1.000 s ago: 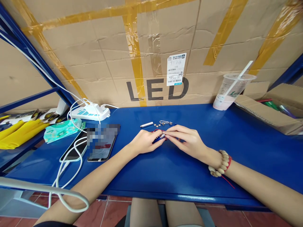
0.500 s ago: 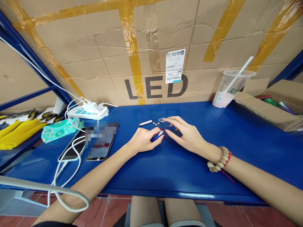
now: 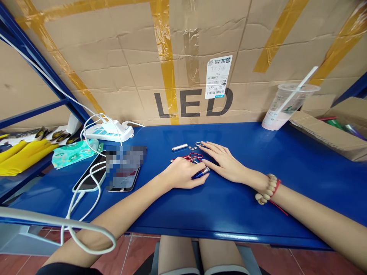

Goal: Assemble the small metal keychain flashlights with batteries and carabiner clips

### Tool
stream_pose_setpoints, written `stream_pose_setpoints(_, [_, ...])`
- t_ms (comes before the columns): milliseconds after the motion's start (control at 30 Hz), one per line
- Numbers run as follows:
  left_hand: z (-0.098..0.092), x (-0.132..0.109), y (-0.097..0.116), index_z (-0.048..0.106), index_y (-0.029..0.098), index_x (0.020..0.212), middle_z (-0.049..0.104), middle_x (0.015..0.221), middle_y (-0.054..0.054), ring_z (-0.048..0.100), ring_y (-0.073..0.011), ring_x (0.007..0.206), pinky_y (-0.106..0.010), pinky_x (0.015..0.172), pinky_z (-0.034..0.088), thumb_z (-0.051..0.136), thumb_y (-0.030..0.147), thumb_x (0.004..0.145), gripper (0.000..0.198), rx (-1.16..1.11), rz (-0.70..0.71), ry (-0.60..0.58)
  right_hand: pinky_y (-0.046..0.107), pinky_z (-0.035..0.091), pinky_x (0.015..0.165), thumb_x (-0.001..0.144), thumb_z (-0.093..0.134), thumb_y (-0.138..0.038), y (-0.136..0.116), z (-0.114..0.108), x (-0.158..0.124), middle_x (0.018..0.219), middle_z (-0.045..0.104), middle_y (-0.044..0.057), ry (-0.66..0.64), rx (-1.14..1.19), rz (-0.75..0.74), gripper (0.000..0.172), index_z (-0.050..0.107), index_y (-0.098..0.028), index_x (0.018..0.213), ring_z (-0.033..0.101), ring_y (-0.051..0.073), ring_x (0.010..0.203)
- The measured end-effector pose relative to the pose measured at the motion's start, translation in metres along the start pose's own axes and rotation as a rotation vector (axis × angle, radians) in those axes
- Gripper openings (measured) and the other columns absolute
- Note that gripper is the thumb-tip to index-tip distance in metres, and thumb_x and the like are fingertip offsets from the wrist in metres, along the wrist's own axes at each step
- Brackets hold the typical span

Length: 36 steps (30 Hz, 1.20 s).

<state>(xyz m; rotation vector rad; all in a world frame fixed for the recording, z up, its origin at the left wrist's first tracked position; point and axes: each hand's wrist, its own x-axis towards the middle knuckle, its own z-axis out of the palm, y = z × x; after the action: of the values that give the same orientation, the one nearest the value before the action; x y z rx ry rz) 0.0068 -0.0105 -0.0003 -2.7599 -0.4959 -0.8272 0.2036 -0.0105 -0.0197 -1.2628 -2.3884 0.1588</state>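
Note:
My left hand (image 3: 183,173) is closed round a small blue cylinder with a silver tip (image 3: 202,172), held low on the blue tabletop (image 3: 229,202). Just to the right, my right hand (image 3: 225,160) lies flat with its fingers stretched out and nothing in it. Its fingertips reach a silver clip (image 3: 198,144) and a row of small button cells (image 3: 192,147). A red wire clip (image 3: 195,156) lies between the two hands. A short silver tube (image 3: 179,147) rests a little further left. A bead bracelet (image 3: 266,190) is on my right wrist.
Two phones (image 3: 123,173) and a white cable (image 3: 83,194) lie at the left, behind them a power strip (image 3: 110,133) and a tissue pack (image 3: 76,152). A plastic cup with a straw (image 3: 282,109) and an open cardboard box (image 3: 327,131) stand at the back right. A taped cardboard sheet (image 3: 186,57) forms the back wall.
My right hand let go of the blue cylinder, reached back toward the small parts and now lies flat. My left hand kept the cylinder and shifted it slightly right and nearer.

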Motion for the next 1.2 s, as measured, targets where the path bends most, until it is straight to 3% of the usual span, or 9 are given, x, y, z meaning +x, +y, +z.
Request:
stream_pose_setpoints(533, [0.0020, -0.0012, -0.0026, 0.055, 0.017, 0.067, 0.058, 0.053, 0.000, 0.055, -0.0109, 0.047, -0.020, 0.046, 0.039, 0.044, 0.031, 0.086, 0.025, 0.007, -0.026, -0.013, 0.048, 0.028, 0.104, 0.094, 0.025, -0.043, 0.0033, 0.0026, 0.0015, 0.142, 0.036, 0.006, 0.005, 0.032, -0.004, 0.047, 0.037, -0.022, 0.135, 0.030, 0.023, 0.132])
stream_pose_setpoints(1067, [0.0008, -0.0010, -0.0062, 0.052, 0.017, 0.066, 0.052, 0.049, 0.002, 0.048, -0.0096, 0.041, -0.021, 0.041, 0.035, 0.043, 0.030, 0.086, 0.026, 0.001, -0.037, 0.005, 0.045, 0.036, 0.095, 0.092, 0.037, -0.035, -0.0024, -0.0052, 0.0031, 0.122, 0.058, 0.007, 0.162, 0.005, -0.029, 0.034, 0.058, -0.022, 0.116, 0.049, 0.023, 0.115])
stream_pose_setpoints(1200, [-0.0005, 0.0002, -0.0051, 0.051, 0.017, 0.064, 0.052, 0.049, 0.002, 0.049, -0.0098, 0.042, -0.021, 0.043, 0.036, 0.043, 0.029, 0.086, 0.026, 0.000, -0.037, -0.007, 0.046, 0.036, 0.093, 0.092, 0.036, -0.033, -0.0019, -0.0056, 0.0026, 0.124, 0.057, 0.007, 0.160, 0.006, -0.056, 0.035, 0.056, -0.023, 0.119, 0.048, 0.024, 0.115])
